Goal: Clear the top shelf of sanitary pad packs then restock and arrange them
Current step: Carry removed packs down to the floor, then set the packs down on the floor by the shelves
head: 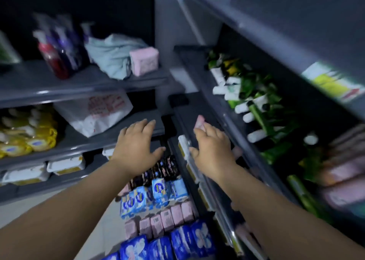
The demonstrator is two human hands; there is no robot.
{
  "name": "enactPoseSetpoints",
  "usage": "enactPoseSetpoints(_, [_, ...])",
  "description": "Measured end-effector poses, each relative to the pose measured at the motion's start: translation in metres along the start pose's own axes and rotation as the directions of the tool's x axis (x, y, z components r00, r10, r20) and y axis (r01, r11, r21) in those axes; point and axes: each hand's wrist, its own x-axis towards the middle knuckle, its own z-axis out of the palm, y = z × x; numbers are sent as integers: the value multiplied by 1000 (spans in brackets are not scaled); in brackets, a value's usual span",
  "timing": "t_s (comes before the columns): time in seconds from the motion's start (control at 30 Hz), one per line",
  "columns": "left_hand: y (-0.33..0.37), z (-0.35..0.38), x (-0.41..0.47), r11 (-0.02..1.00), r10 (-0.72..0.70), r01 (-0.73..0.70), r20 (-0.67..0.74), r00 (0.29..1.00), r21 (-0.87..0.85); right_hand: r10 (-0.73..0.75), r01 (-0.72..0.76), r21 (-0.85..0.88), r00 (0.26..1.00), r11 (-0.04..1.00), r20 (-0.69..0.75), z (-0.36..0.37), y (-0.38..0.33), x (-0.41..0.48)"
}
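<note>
Sanitary pad packs stand in rows on the floor below my hands: dark packs (165, 166), light blue packs (156, 193), pink packs (167, 217) and dark blue packs (167, 243). My left hand (136, 143) hovers over the dark row with its fingers spread and holds nothing. My right hand (213, 147) reaches to the edge of the right-hand shelf, its straight fingertips touching a pink pack (199, 121). More pink shapes show under my right arm, too blurred to tell what they are. Another pink pack (144, 61) sits on the upper left shelf.
The left shelf unit holds bottles (57, 52), a pale blue cloth (110, 54), a white plastic bag (94, 113), yellow packs (29, 135) and white boxes (65, 165). The right shelves carry green and white tubes (250, 101) and blurred pink packs (345, 172).
</note>
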Motion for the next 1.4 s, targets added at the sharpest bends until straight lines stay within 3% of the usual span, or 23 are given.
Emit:
enactPoseSetpoints(0.2, [61, -101, -2, 986, 164, -161, -139, 977, 29, 37, -45, -80, 995, 996, -97, -115, 12, -42])
enactPoseSetpoints(0.43, [147, -184, -37, 950, 310, -309, -286, 907, 51, 21, -65, -133, 952, 989, -305, -216, 32, -117])
enactPoseSetpoints(0.83, [343, -223, -156, 849, 506, -525, -381, 774, 62, 250, -318, -144, 899, 937, -359, -308, 145, -328])
enactPoseSetpoints(1.1, [491, -217, -239, 702, 667, -711, -378, 642, 33, 415, -521, -134, 788, 843, -455, -343, 221, -478])
enactPoseSetpoints(1.4, [600, -209, -303, 505, 825, -863, -309, 474, 23, 633, -738, -55, 612, 673, -474, -352, 275, -610])
